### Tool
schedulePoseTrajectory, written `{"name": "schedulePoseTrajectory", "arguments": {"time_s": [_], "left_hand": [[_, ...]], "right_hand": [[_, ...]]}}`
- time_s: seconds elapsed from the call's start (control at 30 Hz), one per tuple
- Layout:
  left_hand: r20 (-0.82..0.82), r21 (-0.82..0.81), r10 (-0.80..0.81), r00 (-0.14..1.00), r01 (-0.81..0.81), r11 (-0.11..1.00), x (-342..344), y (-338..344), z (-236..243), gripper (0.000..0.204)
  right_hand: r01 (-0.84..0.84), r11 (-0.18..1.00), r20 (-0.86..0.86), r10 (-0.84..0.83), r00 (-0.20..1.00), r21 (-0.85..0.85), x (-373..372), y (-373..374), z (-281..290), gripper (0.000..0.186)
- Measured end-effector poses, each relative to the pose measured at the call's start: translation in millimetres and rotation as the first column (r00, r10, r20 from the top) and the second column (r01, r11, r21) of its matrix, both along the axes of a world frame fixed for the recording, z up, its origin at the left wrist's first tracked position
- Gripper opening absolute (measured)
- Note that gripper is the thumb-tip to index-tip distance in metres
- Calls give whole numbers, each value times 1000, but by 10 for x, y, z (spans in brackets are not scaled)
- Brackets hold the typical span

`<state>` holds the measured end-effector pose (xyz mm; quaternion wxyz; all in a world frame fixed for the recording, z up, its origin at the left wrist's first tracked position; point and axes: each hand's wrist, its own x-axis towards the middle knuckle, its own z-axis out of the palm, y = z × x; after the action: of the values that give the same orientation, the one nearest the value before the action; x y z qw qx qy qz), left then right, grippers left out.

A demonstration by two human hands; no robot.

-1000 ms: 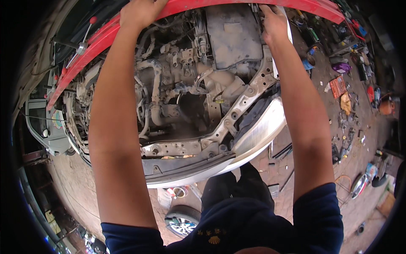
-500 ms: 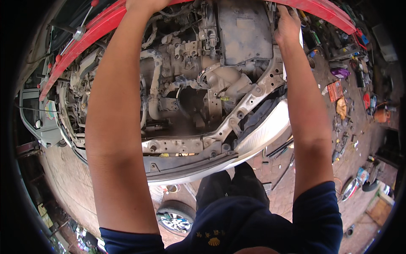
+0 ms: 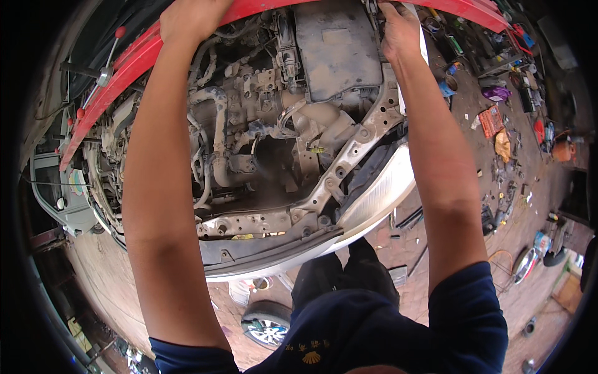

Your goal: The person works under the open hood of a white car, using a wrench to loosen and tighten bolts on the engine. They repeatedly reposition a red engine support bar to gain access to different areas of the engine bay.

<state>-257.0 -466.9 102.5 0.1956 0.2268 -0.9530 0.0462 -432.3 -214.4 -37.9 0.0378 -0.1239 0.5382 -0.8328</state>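
A red beam (image 3: pixel 140 55) spans the top of an opened car engine bay. My left hand (image 3: pixel 190 21) is closed over it, its fingertips hidden behind the beam and by the picture's upper edge. Near the fender, just under the beam's right part, my right hand (image 3: pixel 402 30) has curled fingers around something small that I cannot make out. Between my arms lies a dusty black box cover (image 3: pixel 339 53), with pipes and a pale metal front frame (image 3: pixel 358 136) below it. The white-rimmed headlight (image 3: pixel 381 187) sits beside my right forearm.
Red-knobbed rods (image 3: pixel 112 53) and a metal fitting stand along the beam's left part. A wheel (image 3: pixel 268 325) lies on the floor by my legs. Tools, a purple container (image 3: pixel 496 93) and scattered parts cover the floor at right. A grey vehicle (image 3: pixel 53 187) stands at left.
The view has shifted, so the engine bay, beam and both hands appear a little further left and mostly lower. Both hands keep their places at the beam and by the fender.
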Motion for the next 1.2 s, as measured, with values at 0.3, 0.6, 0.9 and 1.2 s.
{"name": "schedulePoseTrajectory", "arguments": {"time_s": [0.3, 0.6, 0.9, 1.2], "left_hand": [[58, -2, 72, 996, -72, 997, -19, -310, -121, 76], [33, 12, 105, 994, -105, 994, -41, -344, -140, 76], [-29, -63, 16, 999, -18, 998, 71, -748, -239, 72], [-63, -11, -53, 997, 53, 999, 16, 7, 93, 56]], "right_hand": [[69, 949, 90, -101, 991, 308, 192, -92, 194, 31], [-306, 947, 155, 318, 935, -99, -57, 303, -16, 21], [48, 865, -721, 384, 577, 500, -414, 259, 126, 44], [250, 762, -737, 399, 545, 597, -1140, 359, -495, 34]]}}
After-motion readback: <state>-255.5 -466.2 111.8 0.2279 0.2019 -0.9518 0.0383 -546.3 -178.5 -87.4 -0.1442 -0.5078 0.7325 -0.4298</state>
